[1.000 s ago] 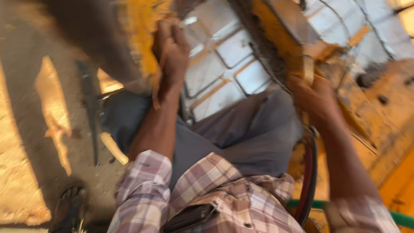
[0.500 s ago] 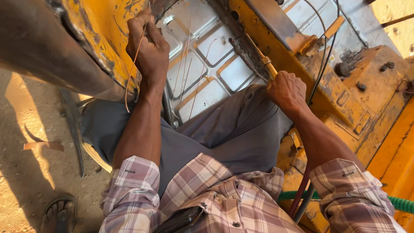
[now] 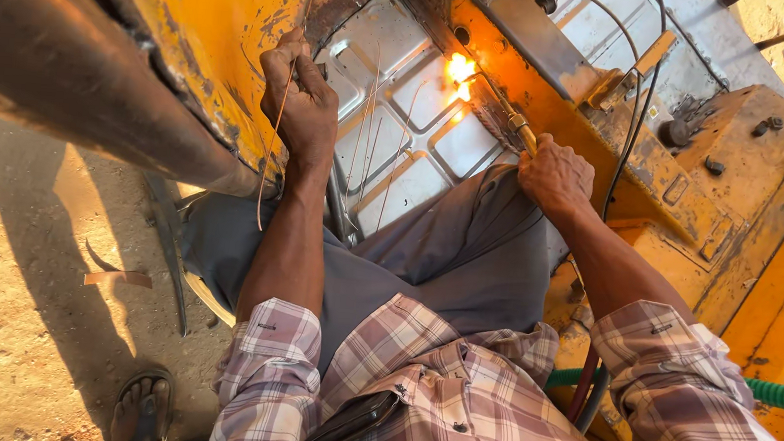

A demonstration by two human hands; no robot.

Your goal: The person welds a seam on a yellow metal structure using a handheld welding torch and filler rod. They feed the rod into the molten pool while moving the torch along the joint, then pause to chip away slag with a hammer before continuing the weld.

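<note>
Torch now lit on the yellow body seam.
Flame (image 3: 462, 69) wasn't burning half a second ago, so heating has started. Right hand (image 3: 555, 175) clenched around the torch (image 3: 512, 122), flame at its 11 o'clock. Left hand (image 3: 300, 99) pinches a thin filler rod (image 3: 275, 144), tip well apart from the flame, above the ribbed metal panel (image 3: 392, 116).

Warm, low sunlight rakes the sandy ground (image 3: 15, 311), casting long dark shadows. A torch flame (image 3: 462, 71) glares white-orange, blowing out detail on the ribbed metal panel (image 3: 392, 107). Focus is sharp; the top-left corner is slightly soft.
</note>
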